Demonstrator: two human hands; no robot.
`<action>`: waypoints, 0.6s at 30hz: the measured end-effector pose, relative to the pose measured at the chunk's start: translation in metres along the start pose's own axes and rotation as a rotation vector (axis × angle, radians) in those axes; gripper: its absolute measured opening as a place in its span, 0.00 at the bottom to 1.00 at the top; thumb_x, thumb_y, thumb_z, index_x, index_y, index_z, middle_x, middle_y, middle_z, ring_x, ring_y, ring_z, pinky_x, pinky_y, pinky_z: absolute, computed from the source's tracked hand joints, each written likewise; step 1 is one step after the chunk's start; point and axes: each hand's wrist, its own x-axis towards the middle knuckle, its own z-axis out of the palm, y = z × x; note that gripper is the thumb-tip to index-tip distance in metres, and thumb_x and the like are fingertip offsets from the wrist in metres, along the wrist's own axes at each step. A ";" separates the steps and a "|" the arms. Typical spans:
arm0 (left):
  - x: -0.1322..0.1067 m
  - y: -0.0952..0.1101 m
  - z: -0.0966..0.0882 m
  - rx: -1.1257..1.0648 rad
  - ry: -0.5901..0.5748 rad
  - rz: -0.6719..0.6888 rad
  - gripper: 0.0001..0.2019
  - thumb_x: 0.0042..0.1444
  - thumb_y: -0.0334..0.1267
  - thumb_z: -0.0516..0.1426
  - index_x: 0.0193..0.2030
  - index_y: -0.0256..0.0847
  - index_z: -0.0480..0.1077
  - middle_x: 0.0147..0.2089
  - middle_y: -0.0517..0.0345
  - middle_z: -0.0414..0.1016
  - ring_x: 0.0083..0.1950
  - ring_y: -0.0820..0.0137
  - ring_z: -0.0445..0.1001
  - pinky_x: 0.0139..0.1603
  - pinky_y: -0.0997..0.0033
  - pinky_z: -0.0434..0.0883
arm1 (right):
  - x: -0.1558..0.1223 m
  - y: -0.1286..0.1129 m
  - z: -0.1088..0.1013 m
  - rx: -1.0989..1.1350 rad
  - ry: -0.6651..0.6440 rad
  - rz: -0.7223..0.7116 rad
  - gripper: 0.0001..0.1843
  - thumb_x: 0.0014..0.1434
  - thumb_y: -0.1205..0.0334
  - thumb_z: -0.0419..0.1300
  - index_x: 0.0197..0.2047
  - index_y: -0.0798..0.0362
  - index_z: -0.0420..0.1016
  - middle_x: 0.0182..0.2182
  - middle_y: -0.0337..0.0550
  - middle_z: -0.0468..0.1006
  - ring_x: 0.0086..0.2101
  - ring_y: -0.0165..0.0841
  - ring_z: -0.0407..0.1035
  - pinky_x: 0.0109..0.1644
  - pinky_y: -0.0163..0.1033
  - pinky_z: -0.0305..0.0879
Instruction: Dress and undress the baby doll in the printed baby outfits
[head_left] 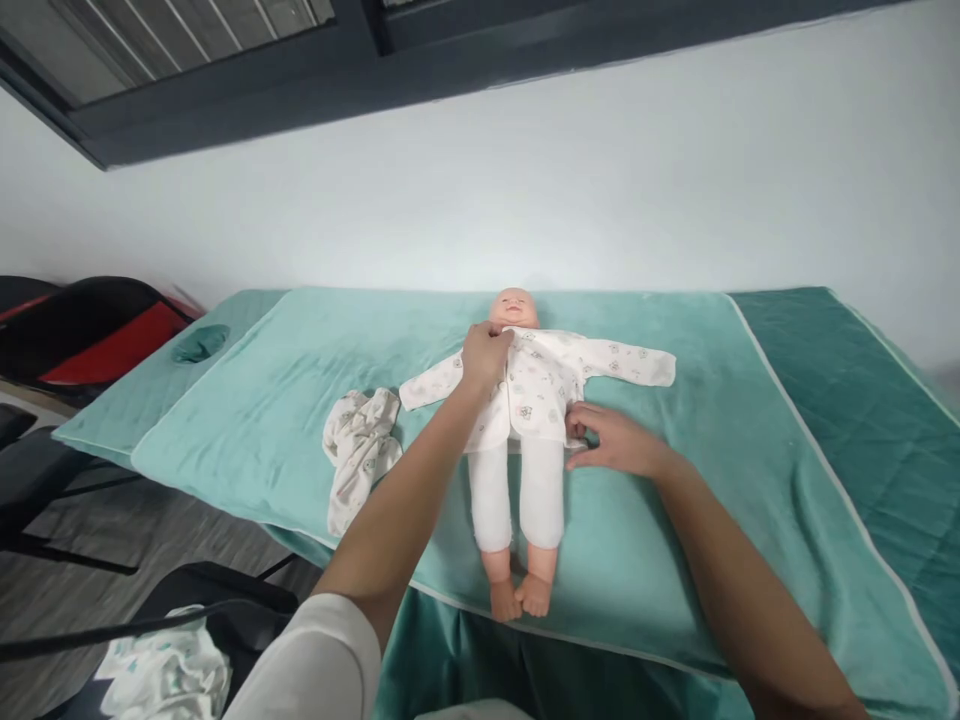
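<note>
A baby doll (516,308) lies on its back on the green bed cover, its head toward the wall and its bare feet toward me. It wears a white printed baby jacket (544,380) with the sleeves spread out, over white trousers (541,490). At the jacket's collar, my left hand (487,352) pinches the front edge just below the doll's chin. My right hand (611,440) is at the jacket's lower side hem by the doll's hip, fingers curled against the fabric. What its fingertips hold is partly hidden.
A crumpled white printed baby garment (364,440) lies left of the doll. The green bed (247,400) stands against the white wall. Black and red chairs (112,330) are at the left. More folded cloth (169,665) lies on a black chair below the bed's front edge.
</note>
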 end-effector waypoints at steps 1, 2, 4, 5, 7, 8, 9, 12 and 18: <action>0.000 0.000 0.001 0.003 0.011 -0.004 0.11 0.54 0.35 0.59 0.24 0.43 0.61 0.25 0.63 0.64 0.33 0.69 0.68 0.39 0.68 0.66 | 0.001 -0.001 0.003 -0.032 -0.005 -0.006 0.12 0.50 0.53 0.73 0.36 0.44 0.77 0.35 0.40 0.77 0.35 0.40 0.71 0.39 0.47 0.73; 0.000 0.000 0.001 0.006 0.019 -0.004 0.11 0.54 0.36 0.59 0.25 0.42 0.62 0.26 0.63 0.66 0.34 0.69 0.69 0.40 0.69 0.67 | 0.001 -0.001 0.004 -0.060 -0.012 -0.009 0.09 0.53 0.55 0.70 0.37 0.44 0.77 0.35 0.40 0.77 0.35 0.39 0.71 0.39 0.47 0.72; -0.002 0.001 0.000 -0.026 0.001 0.023 0.07 0.56 0.37 0.60 0.29 0.42 0.66 0.31 0.61 0.71 0.37 0.70 0.71 0.43 0.69 0.69 | -0.001 0.001 0.003 -0.076 -0.032 -0.016 0.02 0.58 0.59 0.64 0.36 0.45 0.77 0.34 0.40 0.76 0.34 0.38 0.70 0.39 0.47 0.71; -0.006 0.000 -0.002 -0.060 -0.011 0.049 0.06 0.57 0.39 0.59 0.32 0.42 0.69 0.35 0.60 0.74 0.40 0.69 0.73 0.45 0.70 0.69 | -0.002 0.002 0.000 -0.070 -0.049 -0.021 0.02 0.59 0.59 0.62 0.35 0.45 0.76 0.33 0.39 0.76 0.34 0.38 0.70 0.40 0.47 0.71; -0.017 -0.007 -0.012 -0.110 0.010 0.109 0.06 0.61 0.41 0.57 0.39 0.42 0.71 0.43 0.57 0.77 0.45 0.69 0.75 0.50 0.70 0.71 | -0.005 0.003 -0.007 -0.020 -0.102 -0.008 0.04 0.60 0.57 0.62 0.35 0.46 0.77 0.33 0.40 0.77 0.34 0.37 0.71 0.40 0.46 0.71; -0.026 -0.013 -0.019 -0.109 0.041 0.138 0.07 0.63 0.41 0.55 0.42 0.43 0.71 0.46 0.55 0.77 0.48 0.69 0.75 0.52 0.70 0.71 | -0.007 0.003 -0.011 0.027 -0.122 0.017 0.06 0.60 0.54 0.63 0.35 0.46 0.78 0.33 0.41 0.78 0.34 0.38 0.72 0.40 0.45 0.71; -0.037 -0.022 -0.028 -0.086 0.073 0.165 0.08 0.64 0.41 0.54 0.44 0.43 0.71 0.49 0.54 0.77 0.51 0.69 0.75 0.54 0.69 0.71 | -0.008 0.003 -0.016 0.083 -0.128 0.047 0.09 0.60 0.52 0.64 0.36 0.47 0.78 0.33 0.42 0.78 0.34 0.38 0.72 0.40 0.44 0.72; -0.079 -0.058 -0.064 0.041 0.053 0.253 0.08 0.65 0.39 0.52 0.47 0.44 0.71 0.53 0.52 0.77 0.57 0.67 0.74 0.61 0.64 0.71 | -0.013 0.004 -0.026 0.241 -0.066 0.113 0.18 0.61 0.42 0.62 0.35 0.48 0.79 0.32 0.43 0.79 0.35 0.37 0.72 0.40 0.42 0.72; -0.156 -0.125 -0.154 0.178 0.146 0.216 0.08 0.63 0.42 0.55 0.44 0.51 0.74 0.57 0.53 0.76 0.62 0.60 0.73 0.67 0.52 0.69 | -0.013 0.025 -0.018 0.365 0.237 0.232 0.25 0.58 0.35 0.65 0.35 0.51 0.80 0.34 0.46 0.79 0.37 0.39 0.74 0.45 0.44 0.75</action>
